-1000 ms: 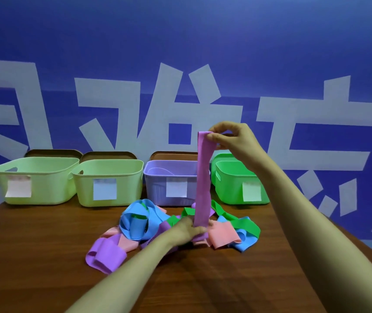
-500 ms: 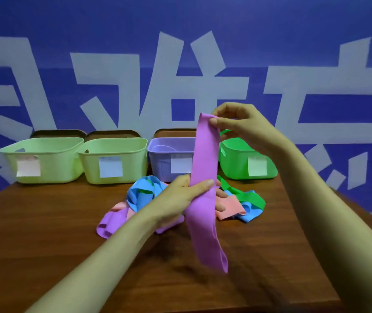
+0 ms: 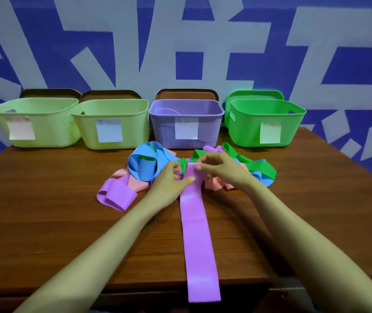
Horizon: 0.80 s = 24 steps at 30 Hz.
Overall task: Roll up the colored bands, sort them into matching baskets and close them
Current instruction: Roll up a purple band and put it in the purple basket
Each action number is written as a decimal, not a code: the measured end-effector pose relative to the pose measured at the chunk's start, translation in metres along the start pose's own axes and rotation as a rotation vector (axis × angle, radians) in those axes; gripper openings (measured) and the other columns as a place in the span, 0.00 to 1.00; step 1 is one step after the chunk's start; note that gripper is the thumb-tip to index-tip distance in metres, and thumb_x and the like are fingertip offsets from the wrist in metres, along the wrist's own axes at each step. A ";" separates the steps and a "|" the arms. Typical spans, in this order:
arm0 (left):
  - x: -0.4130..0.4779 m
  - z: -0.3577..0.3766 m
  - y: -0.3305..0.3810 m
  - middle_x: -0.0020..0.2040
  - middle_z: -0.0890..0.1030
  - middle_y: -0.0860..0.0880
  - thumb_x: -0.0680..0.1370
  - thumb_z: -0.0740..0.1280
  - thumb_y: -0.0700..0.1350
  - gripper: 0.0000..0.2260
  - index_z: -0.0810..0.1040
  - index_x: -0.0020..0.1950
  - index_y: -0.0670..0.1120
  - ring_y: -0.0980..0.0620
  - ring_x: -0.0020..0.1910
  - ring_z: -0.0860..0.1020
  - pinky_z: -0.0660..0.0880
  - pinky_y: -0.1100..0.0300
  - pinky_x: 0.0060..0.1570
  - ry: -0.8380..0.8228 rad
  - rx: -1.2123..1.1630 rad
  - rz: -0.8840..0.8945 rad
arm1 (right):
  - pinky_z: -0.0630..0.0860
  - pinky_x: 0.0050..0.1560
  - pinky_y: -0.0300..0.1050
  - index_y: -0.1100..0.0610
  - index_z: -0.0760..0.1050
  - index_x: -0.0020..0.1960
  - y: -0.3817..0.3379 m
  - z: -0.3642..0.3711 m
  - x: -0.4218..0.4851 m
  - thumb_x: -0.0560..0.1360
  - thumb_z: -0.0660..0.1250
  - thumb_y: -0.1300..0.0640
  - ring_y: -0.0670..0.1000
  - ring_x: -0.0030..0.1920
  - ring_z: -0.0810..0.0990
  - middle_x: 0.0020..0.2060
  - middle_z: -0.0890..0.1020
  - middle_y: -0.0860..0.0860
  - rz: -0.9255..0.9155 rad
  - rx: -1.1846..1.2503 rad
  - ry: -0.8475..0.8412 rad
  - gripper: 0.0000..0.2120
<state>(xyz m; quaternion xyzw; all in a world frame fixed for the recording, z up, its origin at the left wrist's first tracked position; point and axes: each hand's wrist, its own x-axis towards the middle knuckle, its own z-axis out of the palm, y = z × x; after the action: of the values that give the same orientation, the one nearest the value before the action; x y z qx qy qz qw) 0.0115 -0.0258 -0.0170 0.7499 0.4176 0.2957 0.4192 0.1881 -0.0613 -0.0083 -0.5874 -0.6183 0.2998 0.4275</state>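
on the tabletop (image 3: 45, 211), the left hand (image 3: 171, 179) has a pinching grip on the far end of a purple band (image 3: 197, 240) lying flat, its tail over the near edge; the right hand (image 3: 221, 170) pinches the same end. a tight, square first turn should keep the roll even.

A brown wooden table (image 3: 45, 218) stands before a blue wall (image 3: 361, 66) with white lettering.
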 end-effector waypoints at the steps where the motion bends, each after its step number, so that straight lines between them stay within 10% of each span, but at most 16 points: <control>1: 0.010 -0.001 -0.001 0.56 0.74 0.48 0.74 0.71 0.43 0.22 0.70 0.65 0.42 0.52 0.48 0.74 0.73 0.56 0.56 0.023 0.022 0.027 | 0.71 0.34 0.36 0.57 0.77 0.44 0.000 0.000 0.001 0.75 0.69 0.62 0.43 0.30 0.72 0.29 0.76 0.43 -0.011 -0.004 0.027 0.02; 14: 0.053 0.005 -0.017 0.42 0.81 0.46 0.74 0.70 0.36 0.05 0.78 0.45 0.45 0.55 0.40 0.79 0.76 0.66 0.39 -0.060 -0.414 0.013 | 0.73 0.37 0.31 0.56 0.80 0.46 0.016 0.008 0.007 0.74 0.68 0.67 0.40 0.36 0.78 0.36 0.82 0.51 0.052 0.294 0.209 0.06; 24: 0.045 0.009 -0.023 0.44 0.84 0.44 0.76 0.68 0.38 0.04 0.80 0.50 0.42 0.50 0.43 0.82 0.79 0.59 0.44 -0.094 -0.626 -0.094 | 0.73 0.38 0.29 0.56 0.80 0.49 0.006 0.020 -0.004 0.74 0.67 0.69 0.37 0.39 0.80 0.39 0.84 0.43 -0.045 0.367 0.281 0.10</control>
<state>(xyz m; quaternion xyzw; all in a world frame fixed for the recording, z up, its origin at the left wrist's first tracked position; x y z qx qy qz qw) 0.0314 0.0176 -0.0375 0.5771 0.3207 0.3551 0.6618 0.1735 -0.0620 -0.0232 -0.5219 -0.5005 0.3129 0.6158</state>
